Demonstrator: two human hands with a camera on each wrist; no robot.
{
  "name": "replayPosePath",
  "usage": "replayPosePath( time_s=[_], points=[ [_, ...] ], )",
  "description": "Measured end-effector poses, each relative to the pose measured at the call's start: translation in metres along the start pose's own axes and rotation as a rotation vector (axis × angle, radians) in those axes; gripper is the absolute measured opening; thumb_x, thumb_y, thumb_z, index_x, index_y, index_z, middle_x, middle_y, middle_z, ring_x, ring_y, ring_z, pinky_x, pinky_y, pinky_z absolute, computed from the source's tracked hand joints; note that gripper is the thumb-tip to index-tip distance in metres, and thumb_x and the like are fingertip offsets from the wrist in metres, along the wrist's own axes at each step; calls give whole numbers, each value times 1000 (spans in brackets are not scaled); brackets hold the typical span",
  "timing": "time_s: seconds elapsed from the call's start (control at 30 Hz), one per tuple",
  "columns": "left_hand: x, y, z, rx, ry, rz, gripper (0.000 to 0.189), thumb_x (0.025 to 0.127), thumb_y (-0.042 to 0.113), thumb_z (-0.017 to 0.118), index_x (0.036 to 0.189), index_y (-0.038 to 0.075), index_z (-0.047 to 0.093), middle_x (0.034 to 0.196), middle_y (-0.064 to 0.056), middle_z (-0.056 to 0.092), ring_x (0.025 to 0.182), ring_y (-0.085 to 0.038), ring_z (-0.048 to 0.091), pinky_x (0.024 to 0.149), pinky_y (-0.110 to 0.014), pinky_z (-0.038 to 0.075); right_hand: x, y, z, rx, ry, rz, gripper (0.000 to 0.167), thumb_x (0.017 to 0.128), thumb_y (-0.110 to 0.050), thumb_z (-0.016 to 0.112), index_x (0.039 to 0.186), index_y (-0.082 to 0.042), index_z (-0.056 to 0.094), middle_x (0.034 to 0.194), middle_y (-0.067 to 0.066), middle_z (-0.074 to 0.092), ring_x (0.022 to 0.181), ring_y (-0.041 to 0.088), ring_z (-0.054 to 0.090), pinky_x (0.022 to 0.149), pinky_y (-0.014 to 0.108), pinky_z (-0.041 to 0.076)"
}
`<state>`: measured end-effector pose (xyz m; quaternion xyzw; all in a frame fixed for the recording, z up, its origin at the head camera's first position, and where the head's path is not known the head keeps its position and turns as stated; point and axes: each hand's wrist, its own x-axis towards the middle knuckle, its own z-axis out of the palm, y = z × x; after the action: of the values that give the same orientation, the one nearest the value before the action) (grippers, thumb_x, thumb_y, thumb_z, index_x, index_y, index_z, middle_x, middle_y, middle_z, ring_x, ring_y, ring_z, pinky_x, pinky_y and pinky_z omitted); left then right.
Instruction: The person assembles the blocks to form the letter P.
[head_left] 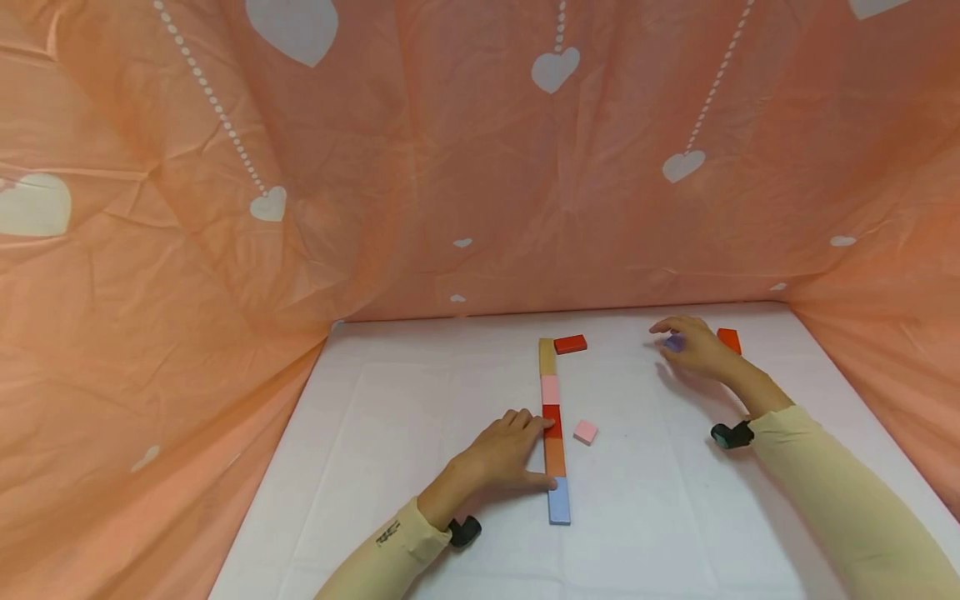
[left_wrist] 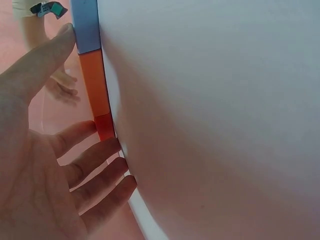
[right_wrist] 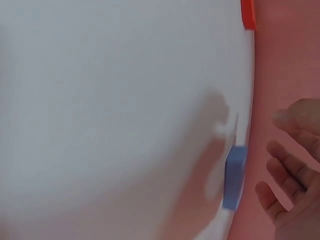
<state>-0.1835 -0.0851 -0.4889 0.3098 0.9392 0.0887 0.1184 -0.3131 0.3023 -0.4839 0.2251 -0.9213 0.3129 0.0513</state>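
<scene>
A straight row of blocks runs toward the back: light blue (head_left: 559, 502), orange (head_left: 554, 457), red (head_left: 552, 412), pink (head_left: 551, 389) and tan (head_left: 547, 356). Beside it my left hand (head_left: 501, 452) rests with fingers extended, thumb at the light blue block and a fingertip on the red one. In the left wrist view its fingers (left_wrist: 102, 172) are spread along the row. My right hand (head_left: 696, 348) hovers over a purple-blue block (head_left: 674, 342), fingers loosely bent. From the right wrist view, that block (right_wrist: 234, 177) lies apart from the fingertips.
A loose red block (head_left: 571, 344) lies by the row's far end, close to the tan block. To the right of the row is a small pink block (head_left: 585, 432). An orange-red block (head_left: 729, 340) sits beyond my right wrist. Orange cloth (head_left: 487, 167) with white hearts walls the white table (head_left: 405, 400).
</scene>
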Motion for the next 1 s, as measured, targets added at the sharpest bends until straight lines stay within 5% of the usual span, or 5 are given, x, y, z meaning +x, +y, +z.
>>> replayPosePath(
  time_s=[0.53,1.0],
  points=[
    [0,2,-1,6,-12,-15,89,90,60,81,159,16,47,141,-5,57,130,-22,52,114,-37,47,-10,26,-16,27,-54,204,41,98,-2,66,138,2,60,148,38,47,137,61,36,110,75,32],
    [1,0,2,10,-12,-12,90,89,61,81,160,17,46,143,-5,56,131,-21,51,114,-36,46,-9,29,-11,10,-97,215,43,99,-2,66,141,5,57,147,40,44,134,58,41,109,72,36]
  ],
)
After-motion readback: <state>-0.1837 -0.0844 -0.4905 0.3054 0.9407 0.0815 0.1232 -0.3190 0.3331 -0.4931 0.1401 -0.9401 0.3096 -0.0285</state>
